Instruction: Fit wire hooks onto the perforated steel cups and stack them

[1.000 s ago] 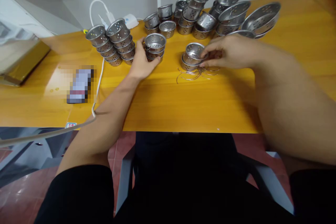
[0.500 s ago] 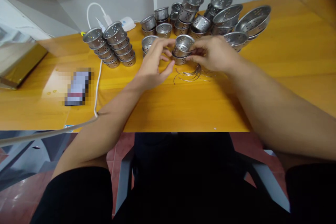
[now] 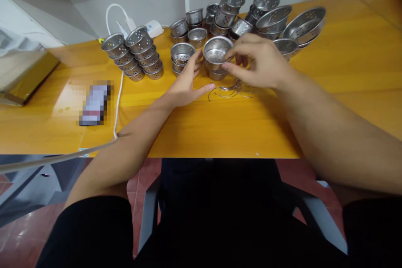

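My right hand point(image 3: 259, 63) grips a small perforated metal cup point(image 3: 216, 52) by its rim and holds it just above a second cup point(image 3: 217, 74) on the yellow table point(image 3: 220, 121). Beside the lifted cup, at its left wall, is my left hand point(image 3: 187, 83), fingers spread and holding nothing. A tangle of thin wire rings point(image 3: 229, 89) lies on the table under my right hand. A short stack of similar cups point(image 3: 181, 55) stands just left of my left hand's fingers.
Two leaning stacks of perforated cups point(image 3: 135, 52) stand at the left. More cups point(image 3: 220, 12) and wider perforated bowls point(image 3: 301, 23) crowd the back of the table. A white cable point(image 3: 117, 92) runs off the front edge beside a blurred flat object point(image 3: 93, 101).
My left hand left the short cup stack and came right to the cup. My right hand lifted the top cup off the one beneath it.
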Demonstrator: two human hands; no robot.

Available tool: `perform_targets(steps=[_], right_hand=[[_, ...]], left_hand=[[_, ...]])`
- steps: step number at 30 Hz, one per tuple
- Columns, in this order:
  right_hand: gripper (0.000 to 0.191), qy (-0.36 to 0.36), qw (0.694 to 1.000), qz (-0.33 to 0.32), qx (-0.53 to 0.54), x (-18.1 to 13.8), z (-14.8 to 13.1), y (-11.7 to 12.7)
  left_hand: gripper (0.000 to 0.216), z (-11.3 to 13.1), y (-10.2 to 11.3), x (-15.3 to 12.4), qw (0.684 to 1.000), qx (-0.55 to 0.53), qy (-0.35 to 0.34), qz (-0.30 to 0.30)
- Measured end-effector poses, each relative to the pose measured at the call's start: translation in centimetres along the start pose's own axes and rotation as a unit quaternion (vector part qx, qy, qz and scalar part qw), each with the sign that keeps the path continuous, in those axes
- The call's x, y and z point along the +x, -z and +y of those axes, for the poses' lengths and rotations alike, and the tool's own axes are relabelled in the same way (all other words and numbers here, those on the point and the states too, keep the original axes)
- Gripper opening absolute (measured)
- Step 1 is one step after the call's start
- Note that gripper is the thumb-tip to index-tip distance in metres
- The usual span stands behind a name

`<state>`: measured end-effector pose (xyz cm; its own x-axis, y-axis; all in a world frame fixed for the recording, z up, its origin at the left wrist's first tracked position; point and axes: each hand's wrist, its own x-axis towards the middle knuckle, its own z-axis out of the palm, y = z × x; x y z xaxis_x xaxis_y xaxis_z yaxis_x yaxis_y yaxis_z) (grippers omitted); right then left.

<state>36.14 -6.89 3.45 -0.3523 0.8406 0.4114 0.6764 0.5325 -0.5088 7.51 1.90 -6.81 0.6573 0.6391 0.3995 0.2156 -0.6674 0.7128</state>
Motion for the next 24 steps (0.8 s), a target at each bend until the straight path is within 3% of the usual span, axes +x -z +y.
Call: perform_targets(steps=[3,7,9,14,18,24], right_hand=[[0.044,0.039,0.998,-0.036,0.033,-0.2,-1.8,-0.4],[0.057,0.001,0.997,-0.066,0.047,-0.3,-3.1,-1.1],[0.06,0.01,0.998,-0.045,0.051,-0.3,-3.0,-1.7],[0.043,0.042,0.998,-0.012,0.055,-0.2,-2.1,-3.8],[0.058,0.021,0.998,-0.017,0.062,-0.2,-1.7,-4.6],[0.053,0.027,0.996,-0.034,0.075,-0.3,-1.3,-4.7]], left_hand=[[0.123,0.5,0.3,0.2,0.998,0.041,-0.031,0.033],[0.116,1.3,1.3,0.3,0.992,0.106,-0.037,0.059],[0.112,1.4,1.6,0.3,0.991,0.116,-0.041,0.06],[0.104,1.0,1.7,0.3,0.991,0.113,-0.047,0.05],[0.099,0.9,1.7,0.3,0.992,0.108,-0.041,0.054],[0.101,1.6,2.0,0.2,0.99,0.121,-0.045,0.048]])
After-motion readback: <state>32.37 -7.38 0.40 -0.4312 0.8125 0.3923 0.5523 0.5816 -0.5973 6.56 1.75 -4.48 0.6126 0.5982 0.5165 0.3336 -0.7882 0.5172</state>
